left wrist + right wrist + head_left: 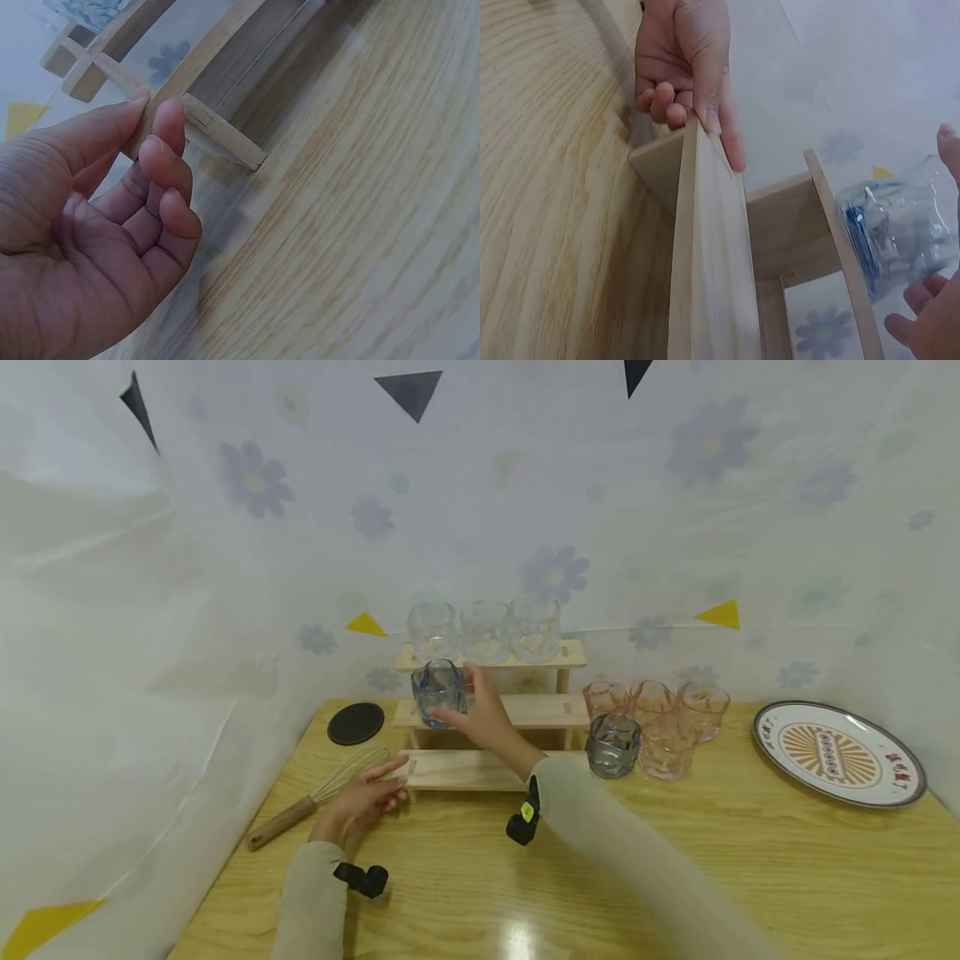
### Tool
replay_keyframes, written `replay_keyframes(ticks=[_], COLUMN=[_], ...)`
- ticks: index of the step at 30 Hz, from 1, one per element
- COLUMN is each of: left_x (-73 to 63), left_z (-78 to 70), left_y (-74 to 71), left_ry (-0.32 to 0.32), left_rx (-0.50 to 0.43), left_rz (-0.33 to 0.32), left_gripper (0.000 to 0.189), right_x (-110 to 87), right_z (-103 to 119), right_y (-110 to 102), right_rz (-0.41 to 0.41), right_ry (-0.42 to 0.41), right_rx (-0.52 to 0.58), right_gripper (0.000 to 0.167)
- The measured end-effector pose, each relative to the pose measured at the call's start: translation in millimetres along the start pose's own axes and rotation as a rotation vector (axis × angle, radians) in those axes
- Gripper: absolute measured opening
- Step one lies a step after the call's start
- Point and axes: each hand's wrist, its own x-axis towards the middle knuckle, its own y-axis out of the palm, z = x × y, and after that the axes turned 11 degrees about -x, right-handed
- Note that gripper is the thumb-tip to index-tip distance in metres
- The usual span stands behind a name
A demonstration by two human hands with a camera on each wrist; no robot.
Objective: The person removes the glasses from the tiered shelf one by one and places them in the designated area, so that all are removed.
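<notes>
A blue-tinted glass [439,693] stands at the left end of the middle tier of a three-tiered wooden rack [465,770]. My right hand [483,714] holds this glass from its right side, thumb in front and fingers behind. In the right wrist view, the base of the blue glass [892,232] meets the board, and part of the hand is cut off by the frame edge. My left hand [362,797] pinches the left end of the rack's lowest board. The left wrist view shows the thumb on top of the board [161,120] and the fingers curled beneath.
Several clear glasses [485,632] line the top tier. Right of the rack stand a grey glass [613,747] and several pink glasses [667,747]. A patterned plate [840,753] lies far right. Left are a black round coaster [356,723] and a wooden-handled whisk [288,821].
</notes>
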Motion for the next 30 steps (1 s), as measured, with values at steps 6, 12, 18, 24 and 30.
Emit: replay_keyframes(ticks=[6,12,18,24,30], left_x=[-0.4,0.4,1.5,0.9,0.4], left_z=[-1.1,-0.6,1.9,2.7,2.6], left_y=[-1.5,-0.3,-0.9,-0.5,-1.1], left_ry=[-0.006,-0.014,-0.004,0.000,0.010], left_rx=[0.024,0.026,0.019,0.020,0.009], left_rz=[-0.006,0.001,0.004,0.009,0.007], left_gripper=[0.057,0.057,0.057,0.057,0.058], right_x=[6.2,8.5,7.7,6.7,0.2], right_z=[13.0,19.1,18.0,16.6,12.9], right_y=[15.2,19.4,18.8,15.4,7.1], right_rz=[-0.082,-0.135,-0.151,-0.144,-0.131], right_ry=[0.086,0.126,0.121,0.124,0.082], right_rx=[-0.015,-0.024,-0.053,-0.058,-0.024], right_gripper=[0.089,0.084,0.083,0.082,0.079])
